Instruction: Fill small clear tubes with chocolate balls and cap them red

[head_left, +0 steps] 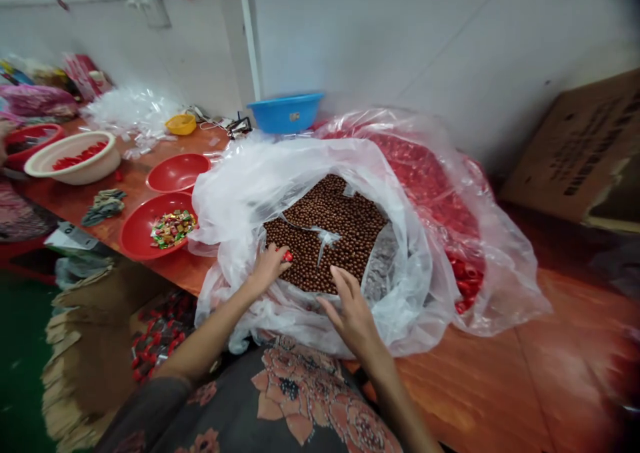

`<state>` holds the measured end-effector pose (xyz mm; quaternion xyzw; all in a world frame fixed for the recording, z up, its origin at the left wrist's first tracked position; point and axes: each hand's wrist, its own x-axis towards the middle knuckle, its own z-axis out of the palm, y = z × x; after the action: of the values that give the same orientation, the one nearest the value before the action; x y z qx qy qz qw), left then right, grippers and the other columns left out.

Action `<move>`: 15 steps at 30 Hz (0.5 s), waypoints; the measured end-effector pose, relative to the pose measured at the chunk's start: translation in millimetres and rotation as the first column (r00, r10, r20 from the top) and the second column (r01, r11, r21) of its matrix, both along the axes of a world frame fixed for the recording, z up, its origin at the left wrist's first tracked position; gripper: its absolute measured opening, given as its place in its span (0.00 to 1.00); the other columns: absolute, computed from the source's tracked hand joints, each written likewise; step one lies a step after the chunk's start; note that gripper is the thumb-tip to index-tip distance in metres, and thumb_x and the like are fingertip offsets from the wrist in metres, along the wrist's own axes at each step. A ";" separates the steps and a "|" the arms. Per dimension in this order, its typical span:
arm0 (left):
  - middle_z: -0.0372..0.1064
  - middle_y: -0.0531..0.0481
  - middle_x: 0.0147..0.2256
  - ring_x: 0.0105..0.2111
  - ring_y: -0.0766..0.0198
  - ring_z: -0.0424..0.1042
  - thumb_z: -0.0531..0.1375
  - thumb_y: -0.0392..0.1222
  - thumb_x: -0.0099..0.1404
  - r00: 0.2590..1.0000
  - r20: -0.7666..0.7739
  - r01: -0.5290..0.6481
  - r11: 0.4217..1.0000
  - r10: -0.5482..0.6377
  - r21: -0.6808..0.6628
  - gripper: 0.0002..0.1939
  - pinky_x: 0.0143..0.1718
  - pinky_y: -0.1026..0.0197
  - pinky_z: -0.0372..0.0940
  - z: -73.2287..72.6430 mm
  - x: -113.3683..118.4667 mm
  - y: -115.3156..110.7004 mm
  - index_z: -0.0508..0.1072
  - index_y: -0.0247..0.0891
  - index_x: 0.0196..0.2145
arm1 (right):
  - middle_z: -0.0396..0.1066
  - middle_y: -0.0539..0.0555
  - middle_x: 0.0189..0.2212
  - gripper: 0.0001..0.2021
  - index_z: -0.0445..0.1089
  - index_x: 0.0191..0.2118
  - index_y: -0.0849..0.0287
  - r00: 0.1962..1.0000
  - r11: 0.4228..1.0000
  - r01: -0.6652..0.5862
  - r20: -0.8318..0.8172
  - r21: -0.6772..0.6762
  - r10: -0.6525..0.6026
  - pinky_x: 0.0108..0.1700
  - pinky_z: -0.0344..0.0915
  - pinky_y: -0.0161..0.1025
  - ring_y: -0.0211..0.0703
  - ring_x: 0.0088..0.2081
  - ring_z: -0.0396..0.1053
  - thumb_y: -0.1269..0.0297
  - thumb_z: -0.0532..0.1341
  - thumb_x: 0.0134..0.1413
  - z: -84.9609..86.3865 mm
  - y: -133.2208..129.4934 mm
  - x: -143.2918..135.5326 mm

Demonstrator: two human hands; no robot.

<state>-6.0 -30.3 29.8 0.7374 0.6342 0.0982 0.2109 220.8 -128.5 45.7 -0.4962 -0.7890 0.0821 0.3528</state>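
A large clear plastic bag (410, 253) lies open in front of me, full of small shiny brown balls (335, 223) that look like chocolate balls. At its left inner edge, my left hand (270, 266) is closed around a small red plastic piece (287, 256), partly hidden by the fingers. My right hand (353, 306) hovers over the near edge of the balls, its fingers stretched out and thumb apart, with nothing seen in it. Torn bits of clear film (327, 237) rest on top of the balls.
Behind on the right lies a clear bag of red plastic pieces (425, 179). Left are a red bowl of wrapped sweets (135, 236), another red bowl (177, 173) and a white basin (100, 163). A blue basin (287, 114) stands behind. A cardboard box (85, 359) is below the table.
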 end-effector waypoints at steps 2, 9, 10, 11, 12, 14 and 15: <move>0.69 0.41 0.46 0.46 0.54 0.71 0.63 0.43 0.62 0.990 0.140 0.023 0.999 -0.027 0.032 0.26 0.51 0.54 0.64 1.8 -3.3 -2.2 0.69 0.36 0.57 | 0.58 0.60 0.60 0.37 0.41 0.71 0.49 0.999 1.000 0.008 -0.038 0.013 -0.008 0.61 0.65 0.50 0.48 0.62 0.59 0.64 0.59 0.61 0.1 -0.9 4.5; 0.73 0.47 0.42 0.36 0.63 0.72 0.62 0.54 0.60 0.765 0.589 -0.207 0.966 0.259 -0.156 0.27 0.39 0.63 0.66 64.4 -59.8 -55.0 0.73 0.39 0.54 | 0.61 0.60 0.59 0.34 0.49 0.69 0.48 0.974 0.972 -0.031 -0.225 -0.233 -0.023 0.54 0.71 0.48 0.44 0.50 0.70 0.61 0.61 0.60 -12.3 -10.6 10.2; 0.73 0.47 0.42 0.36 0.62 0.72 0.63 0.54 0.59 0.762 0.567 -0.250 0.949 0.314 -0.190 0.26 0.38 0.63 0.66 74.8 -79.3 -65.7 0.74 0.39 0.52 | 0.63 0.60 0.58 0.33 0.51 0.68 0.49 0.970 0.967 -0.045 -0.244 -0.250 -0.018 0.53 0.72 0.47 0.44 0.50 0.71 0.60 0.61 0.60 -13.4 -11.8 11.4; 0.73 0.47 0.44 0.38 0.61 0.72 0.64 0.55 0.57 0.770 0.534 -0.283 0.937 0.350 -0.205 0.26 0.38 0.64 0.66 83.5 -100.7 -77.3 0.74 0.39 0.50 | 0.64 0.59 0.57 0.31 0.53 0.67 0.49 0.967 0.965 -0.057 -0.254 -0.256 -0.011 0.52 0.72 0.46 0.44 0.50 0.71 0.61 0.61 0.60 -14.4 -12.5 13.0; 0.73 0.47 0.44 0.38 0.61 0.72 0.64 0.55 0.57 0.775 0.492 -0.321 0.917 0.398 -0.236 0.26 0.38 0.64 0.66 89.8 -123.1 -89.6 0.75 0.39 0.50 | 0.66 0.58 0.55 0.29 0.56 0.66 0.50 0.967 0.965 -0.068 -0.255 -0.253 0.001 0.52 0.72 0.45 0.44 0.51 0.71 0.61 0.61 0.60 -15.2 -12.8 14.7; 0.75 0.48 0.38 0.32 0.60 0.72 0.61 0.60 0.57 0.758 0.381 -0.432 0.845 0.529 -0.314 0.30 0.32 0.63 0.67 93.2 -167.7 -114.6 0.72 0.40 0.52 | 0.70 0.56 0.53 0.25 0.62 0.62 0.51 0.968 0.968 -0.090 -0.248 -0.235 0.030 0.53 0.71 0.43 0.43 0.51 0.71 0.62 0.61 0.60 -16.5 -12.1 17.8; 0.76 0.49 0.37 0.32 0.59 0.73 0.61 0.61 0.55 0.762 0.319 -0.479 0.822 0.563 -0.308 0.30 0.32 0.63 0.67 90.0 -188.7 -125.8 0.73 0.40 0.50 | 0.71 0.55 0.51 0.23 0.64 0.61 0.51 0.969 0.969 -0.103 -0.243 -0.223 0.047 0.54 0.71 0.43 0.42 0.51 0.71 0.63 0.61 0.60 -16.8 -11.3 18.8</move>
<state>-194.6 -156.1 119.8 0.4688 0.7650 0.2336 0.3747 239.6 -139.8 28.9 -0.4908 -0.7445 0.2464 0.3798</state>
